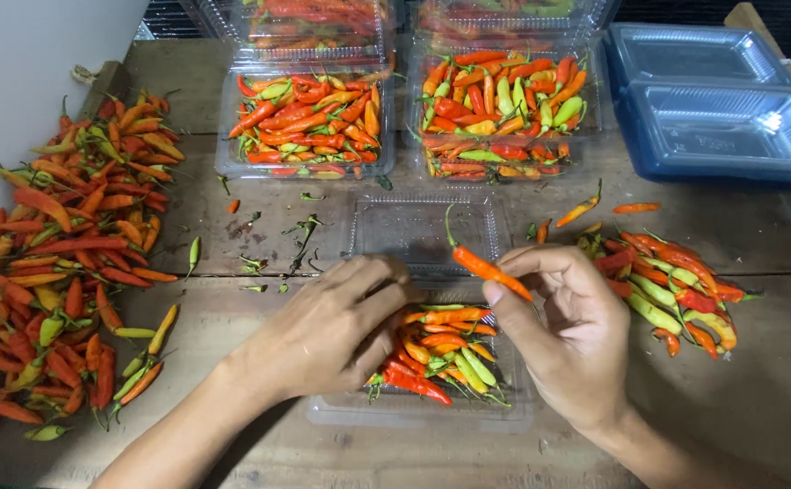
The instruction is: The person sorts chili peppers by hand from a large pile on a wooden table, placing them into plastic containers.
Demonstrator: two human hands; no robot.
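My right hand [567,330] pinches an orange chili with a green stem [484,265] between thumb and fingers, holding it over an open clear plastic clamshell tray [413,412]. The tray's near half holds several red, orange and green chilies [441,349]; its lid half [413,226] lies flat behind and has nothing in it. My left hand [332,330] rests on the tray's left edge, fingers curled together beside the chilies; whether it holds anything is hidden.
A large heap of chilies [69,263] lies at the left, a smaller pile [671,281] at the right. Two filled clear trays [309,122] [499,109] stand behind, more behind them. Blue plastic trays [712,100] sit far right. Torn stems [300,240] litter the wooden table [757,398].
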